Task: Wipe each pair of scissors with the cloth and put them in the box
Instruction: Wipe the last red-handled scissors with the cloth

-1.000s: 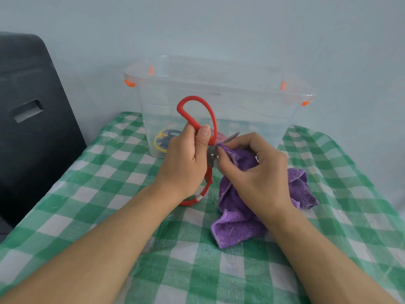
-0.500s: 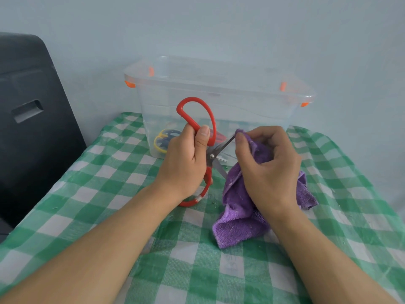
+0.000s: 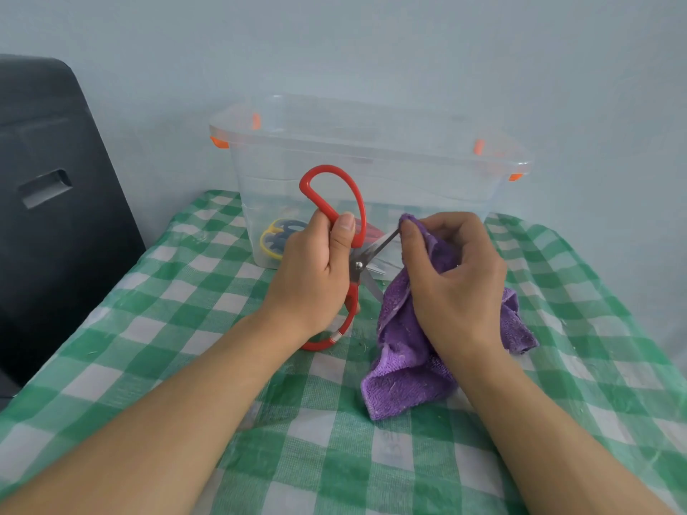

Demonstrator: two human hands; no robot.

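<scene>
Scissors with red loop handles, stiff and sharp-bladed, sit gripped in your left hand at the handles, while your right hand pinches the soft purple cloth around the blade tip at 3 o'clock.

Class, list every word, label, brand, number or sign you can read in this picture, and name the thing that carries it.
None can be read.
Red-handled scissors: no marking shows.
Clear plastic box: no label shows.
Purple cloth: no tag shows.
Checked tablecloth: a faint mark near the cloth's lower edge, too blurred to read.
</scene>
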